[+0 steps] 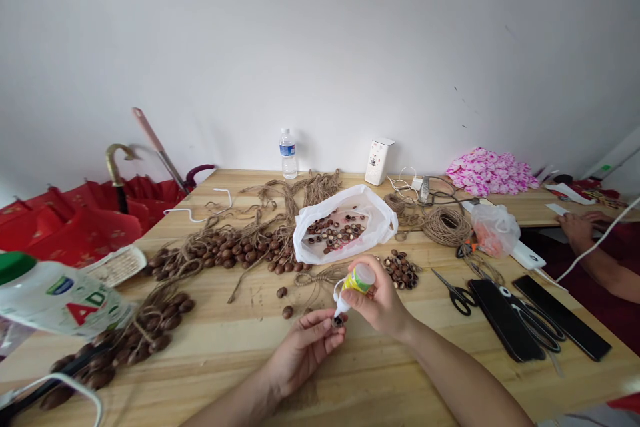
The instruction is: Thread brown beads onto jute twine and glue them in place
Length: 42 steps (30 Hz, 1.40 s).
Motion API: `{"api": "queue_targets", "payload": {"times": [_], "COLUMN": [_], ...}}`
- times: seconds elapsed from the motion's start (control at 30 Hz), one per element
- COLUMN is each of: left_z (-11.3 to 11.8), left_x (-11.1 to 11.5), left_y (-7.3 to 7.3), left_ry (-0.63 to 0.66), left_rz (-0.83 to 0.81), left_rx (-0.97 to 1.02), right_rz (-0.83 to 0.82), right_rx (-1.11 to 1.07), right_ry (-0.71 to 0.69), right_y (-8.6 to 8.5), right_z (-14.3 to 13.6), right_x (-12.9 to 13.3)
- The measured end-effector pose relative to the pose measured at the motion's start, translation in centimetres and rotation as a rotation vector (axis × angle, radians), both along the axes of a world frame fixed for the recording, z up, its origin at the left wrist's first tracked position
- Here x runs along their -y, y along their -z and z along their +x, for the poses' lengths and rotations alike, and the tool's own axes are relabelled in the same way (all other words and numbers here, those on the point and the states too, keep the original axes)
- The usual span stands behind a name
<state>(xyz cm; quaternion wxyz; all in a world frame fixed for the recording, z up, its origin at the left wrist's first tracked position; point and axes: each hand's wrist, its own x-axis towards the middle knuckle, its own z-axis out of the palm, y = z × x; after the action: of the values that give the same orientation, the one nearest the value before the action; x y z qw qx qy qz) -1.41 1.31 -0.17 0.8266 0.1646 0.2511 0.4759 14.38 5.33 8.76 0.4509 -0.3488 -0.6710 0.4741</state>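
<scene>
Between the fingertips of my left hand (311, 348) is a small brown nutshell half (339, 322), its hollow side up. My right hand (384, 299) is wrapped round a small glue bottle (359, 279) with a yellow-green label and a white nozzle. The bottle is tipped over, and its tip points down at the shell, touching or almost touching it. Just beyond the hands stands an open white plastic bag (320, 250) with many shell pieces inside. A heap of brown shell halves (400, 269) lies right of the bag. Two loose brown nuts (287, 311) rest left of my hands.
Nuts strung on twine (235, 248) spread over the left side. Scissors (460, 297), black phones (505, 320) and a twine coil (447, 225) lie right. A water bottle (289, 155) stands by the wall. Another person's hands (580, 227) are at far right; a large white bottle (60, 297) is left.
</scene>
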Motion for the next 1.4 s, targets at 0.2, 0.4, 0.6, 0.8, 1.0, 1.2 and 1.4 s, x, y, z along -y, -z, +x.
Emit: {"api": "queue_targets", "payload": {"times": [0.2, 0.4, 0.6, 0.8, 1.0, 1.2, 1.4], "left_z": [0.00, 0.02, 0.05, 0.00, -0.01, 0.01, 0.02], "left_x": [-0.10, -0.13, 0.00, -0.03, -0.18, -0.11, -0.09], "left_y": [0.21, -0.05, -0.13, -0.04, -0.09, -0.10, -0.18], "left_ry": [-0.011, 0.004, 0.010, 0.007, 0.001, -0.007, -0.021], "left_rz": [-0.009, 0.009, 0.003, -0.012, -0.010, -0.008, -0.017], "left_rx": [-0.005, -0.013, -0.040, -0.047, -0.052, -0.054, -0.054], "right_rz": [0.008, 0.021, 0.028, 0.045, 0.050, 0.050, 0.068], "right_rx": [-0.007, -0.005, 0.013, 0.015, 0.026, 0.044, 0.062], "right_ry": [-0.007, -0.009, -0.008, -0.017, -0.021, 0.001, 0.023], "right_y": [0.02, 0.07, 0.05, 0.00, -0.10, -0.06, -0.23], "right_z": [0.02, 0.01, 0.02, -0.04, -0.05, 0.00, 0.00], "right_x": [0.00, 0.02, 0.06, 0.13, 0.18, 0.21, 0.23]}}
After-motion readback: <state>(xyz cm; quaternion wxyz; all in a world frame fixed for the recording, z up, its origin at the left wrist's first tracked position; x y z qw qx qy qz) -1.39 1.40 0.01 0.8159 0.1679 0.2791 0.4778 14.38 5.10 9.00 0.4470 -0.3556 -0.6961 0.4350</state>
